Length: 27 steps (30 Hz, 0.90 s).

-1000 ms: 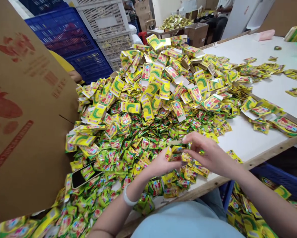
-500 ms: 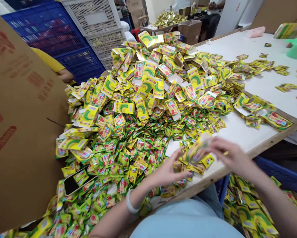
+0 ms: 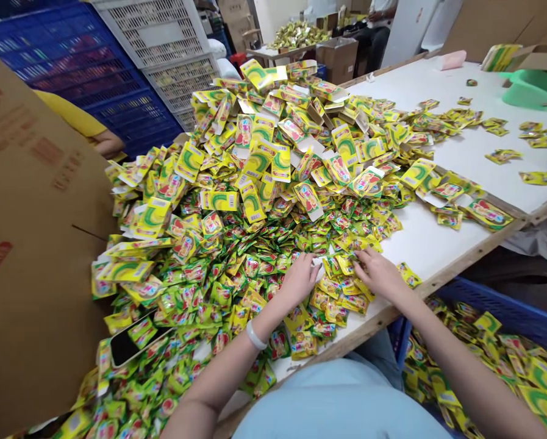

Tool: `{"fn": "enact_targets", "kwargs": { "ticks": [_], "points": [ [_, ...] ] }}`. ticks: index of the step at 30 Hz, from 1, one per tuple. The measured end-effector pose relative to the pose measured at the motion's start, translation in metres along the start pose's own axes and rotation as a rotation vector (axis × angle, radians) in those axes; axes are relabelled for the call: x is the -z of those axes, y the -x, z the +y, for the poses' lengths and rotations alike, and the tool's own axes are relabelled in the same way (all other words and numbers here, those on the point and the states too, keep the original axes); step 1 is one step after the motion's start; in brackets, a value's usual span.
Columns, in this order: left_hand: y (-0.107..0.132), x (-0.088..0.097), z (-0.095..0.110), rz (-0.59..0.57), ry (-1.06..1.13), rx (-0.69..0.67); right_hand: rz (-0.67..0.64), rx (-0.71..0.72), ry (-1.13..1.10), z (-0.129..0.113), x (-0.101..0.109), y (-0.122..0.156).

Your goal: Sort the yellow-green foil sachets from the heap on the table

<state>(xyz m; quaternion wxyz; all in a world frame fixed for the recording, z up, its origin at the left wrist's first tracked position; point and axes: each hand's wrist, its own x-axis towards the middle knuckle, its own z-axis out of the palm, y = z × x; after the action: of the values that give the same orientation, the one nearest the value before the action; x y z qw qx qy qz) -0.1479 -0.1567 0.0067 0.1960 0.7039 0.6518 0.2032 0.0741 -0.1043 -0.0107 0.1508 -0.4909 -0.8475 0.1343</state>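
Small yellow-green sachets with red fruit pictures (image 3: 257, 265) lie in a deep heap over the white table. My left hand (image 3: 300, 279) rests among the sachets near the table's front edge, its thumb and fingertips slightly apart. Facing it, my right hand (image 3: 377, 273) touches yellow sachets (image 3: 344, 264) with spread, bent fingers. A few sachets lie between the two hands; whether any is pinched is hard to see. Flat printed cartons (image 3: 307, 198), yellow and green, are piled on the heap behind my hands.
Below the table's wooden edge (image 3: 465, 262), a blue crate (image 3: 506, 299) holds filled cartons. A large cardboard box (image 3: 39, 244) stands at left, near a phone (image 3: 124, 347) partly under sachets. Behind it shows a person's yellow sleeve (image 3: 69, 113). Stacked crates (image 3: 163, 36) rise behind.
The carton my right hand held is no longer in it; where it went is not shown. Both hands have moved forward onto the sachets, and the view has turned slightly right.
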Motion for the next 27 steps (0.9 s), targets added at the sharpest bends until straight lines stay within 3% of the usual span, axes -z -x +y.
{"fn": "enact_targets", "kwargs": {
  "ticks": [3, 6, 8, 11, 14, 17, 21, 24, 27],
  "points": [
    [-0.013, -0.003, 0.011, 0.037, -0.007, -0.155, 0.122, -0.080, -0.221, 0.015, -0.001, 0.003],
    [-0.029, -0.016, 0.022, -0.062, 0.095, -0.329, 0.261, -0.178, -0.470, 0.026, 0.001, 0.003],
    [-0.036, -0.024, 0.026, -0.104, 0.196, -0.286, 0.322, -0.232, -0.562, 0.030, 0.004, 0.004],
    [-0.037, -0.027, 0.027, -0.058, 0.280, -0.165, 0.357, -0.286, -0.679, 0.027, 0.015, 0.010],
    [-0.030, -0.017, 0.029, -0.004, 0.355, -0.104, 0.279, -0.306, -0.995, 0.006, 0.025, 0.013],
    [-0.019, -0.004, 0.036, -0.019, 0.648, -0.057, 0.170, -0.322, -1.298, -0.022, 0.028, 0.007],
    [-0.006, 0.008, 0.039, -0.008, 1.015, 0.056, 0.196, -0.337, -1.272, -0.041, 0.022, -0.007],
    [0.001, 0.013, 0.035, 0.089, 1.114, 0.127, 0.208, -0.313, -1.240, -0.044, 0.019, -0.012],
    [0.008, 0.014, 0.035, 0.099, 1.176, 0.188, 0.179, -0.195, -1.193, -0.052, 0.021, -0.012]
  ]
}}
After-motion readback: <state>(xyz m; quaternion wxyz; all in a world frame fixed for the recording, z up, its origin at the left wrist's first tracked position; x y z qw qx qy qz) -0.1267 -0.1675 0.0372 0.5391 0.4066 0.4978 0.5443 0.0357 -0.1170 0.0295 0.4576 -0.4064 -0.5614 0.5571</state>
